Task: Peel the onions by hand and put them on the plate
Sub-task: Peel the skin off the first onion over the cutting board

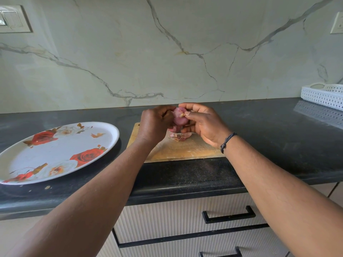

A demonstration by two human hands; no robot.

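Both forearms reach from 6 o'clock to a cutting board [185, 149] at centre. Above it the left hand [154, 125] cups an onion [178, 116], fingers curled round its left side; the right hand [202, 123] grasps its right side, thumb and forefinger pinching the dry tip that points toward the camera. So the onion lies between the hands, axis toward the viewer. Loose peel [181, 136] and what seems another onion lie on the board below. At 9 o'clock, the plate [61, 145] holds no onions; the left hand is nearer it.
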